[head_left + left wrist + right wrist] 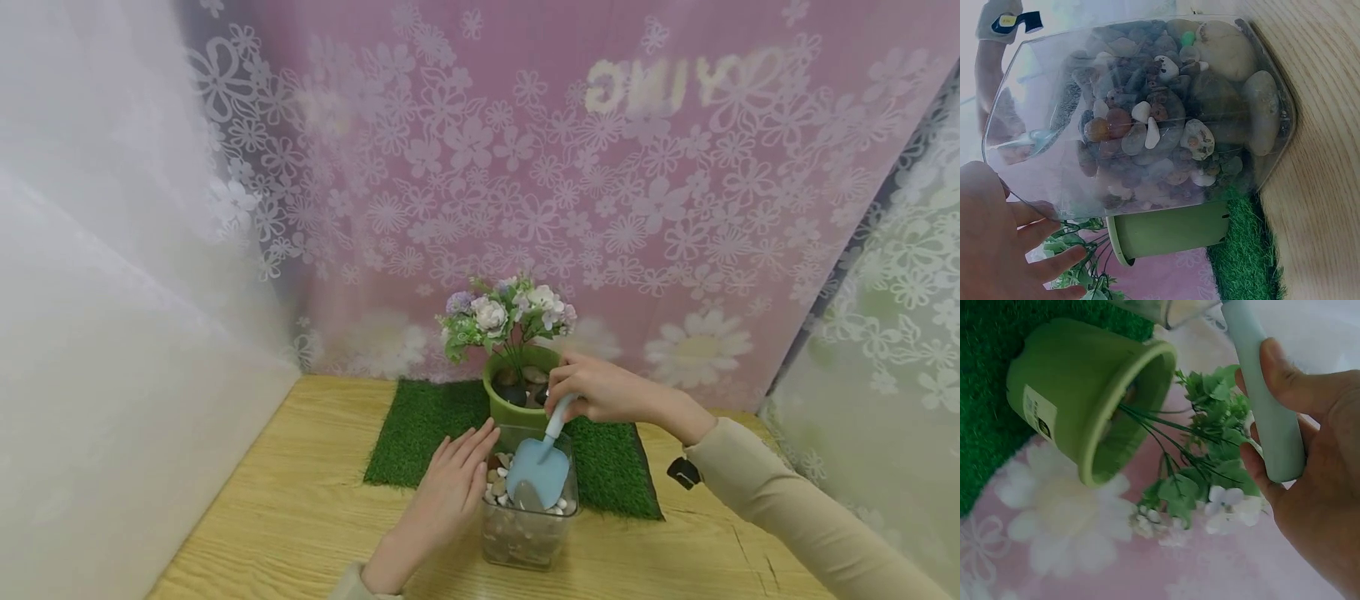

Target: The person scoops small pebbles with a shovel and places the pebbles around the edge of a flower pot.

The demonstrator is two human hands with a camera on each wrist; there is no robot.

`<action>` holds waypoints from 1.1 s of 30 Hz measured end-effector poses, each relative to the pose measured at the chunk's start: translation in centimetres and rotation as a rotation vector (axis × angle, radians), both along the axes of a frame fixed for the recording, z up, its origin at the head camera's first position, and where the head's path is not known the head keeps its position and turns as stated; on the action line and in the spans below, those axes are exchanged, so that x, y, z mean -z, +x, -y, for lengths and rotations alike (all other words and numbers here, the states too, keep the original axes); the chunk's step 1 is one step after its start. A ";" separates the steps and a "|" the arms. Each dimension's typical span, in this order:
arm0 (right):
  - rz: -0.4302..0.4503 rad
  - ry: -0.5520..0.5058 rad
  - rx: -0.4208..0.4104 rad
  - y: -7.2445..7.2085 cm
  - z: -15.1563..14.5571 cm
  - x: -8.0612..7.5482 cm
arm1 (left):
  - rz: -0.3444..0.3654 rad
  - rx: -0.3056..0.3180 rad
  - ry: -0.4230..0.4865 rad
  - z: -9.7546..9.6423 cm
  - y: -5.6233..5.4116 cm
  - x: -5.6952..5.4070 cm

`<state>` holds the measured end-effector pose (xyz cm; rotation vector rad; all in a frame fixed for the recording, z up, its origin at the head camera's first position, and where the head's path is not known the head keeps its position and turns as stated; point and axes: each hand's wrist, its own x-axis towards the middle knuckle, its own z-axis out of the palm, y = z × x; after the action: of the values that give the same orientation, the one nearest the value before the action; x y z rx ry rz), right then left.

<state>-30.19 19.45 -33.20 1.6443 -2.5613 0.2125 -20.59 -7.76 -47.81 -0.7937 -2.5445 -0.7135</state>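
Observation:
My right hand grips the pale handle of a small blue shovel. The blade tilts down inside a clear square container of pebbles, with a grey stone at its tip. In the right wrist view, fingers and thumb curl round the shovel handle. My left hand, fingers straight, lies along the container's left side, fingertips by the rim. Through the wall, the left wrist view shows pebbles of mixed sizes and colours.
Behind the container stands a green flowerpot with stones and artificial flowers. Green artificial turf lies under the pot on the wooden table. A pink floral curtain hangs at the back, with pale sheets on both sides.

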 end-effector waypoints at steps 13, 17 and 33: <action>0.238 -0.079 0.104 0.1 -0.7 4.3 | 0.010 0.008 0.011 0.1 0.0 -0.1; 0.268 -0.142 0.138 0.4 -1.0 4.9 | 0.019 0.008 0.006 0.1 0.1 -0.1; 0.385 -0.393 0.321 2.1 -5.2 4.5 | 0.003 -0.006 0.005 0.0 0.1 0.2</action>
<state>-28.11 24.65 -37.71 1.1217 -2.7550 1.0144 -20.52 -7.78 -47.99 -0.7828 -2.5459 -0.7197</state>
